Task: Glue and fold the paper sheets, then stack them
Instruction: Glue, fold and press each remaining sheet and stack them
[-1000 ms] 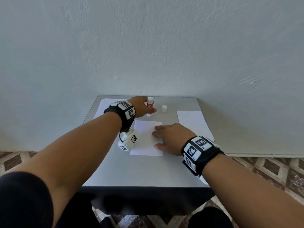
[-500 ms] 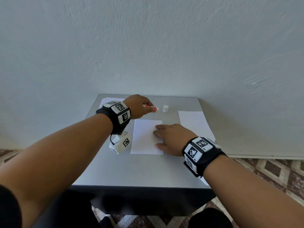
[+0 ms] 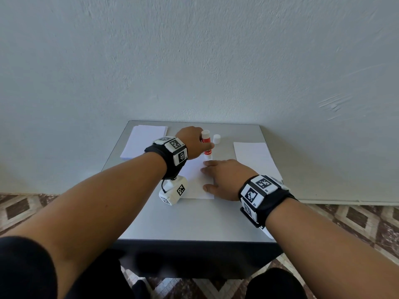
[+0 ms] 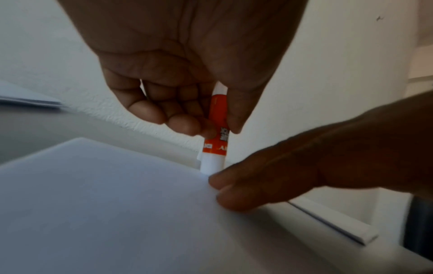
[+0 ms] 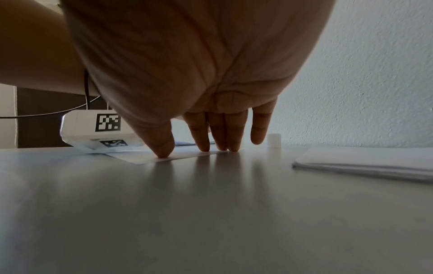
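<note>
A white paper sheet (image 3: 194, 180) lies in the middle of the grey table (image 3: 194, 221). My left hand (image 3: 192, 143) grips a red and white glue stick (image 3: 206, 145) upright, its lower tip on the sheet's far right corner; the left wrist view shows the glue stick (image 4: 215, 140) between thumb and fingers. My right hand (image 3: 222, 178) lies flat with straight fingers (image 5: 234, 135) pressing the sheet's right edge, close beside the stick's tip.
The white glue cap (image 3: 216, 139) stands on the table behind the stick. A stack of sheets (image 3: 143, 140) lies at the far left, another stack (image 3: 255, 158) at the right. A wall rises just behind the table.
The left hand turned the glue stick from pointing sideways to upright and brought its tip down onto the sheet's far right corner. The right hand has stayed flat on the sheet.
</note>
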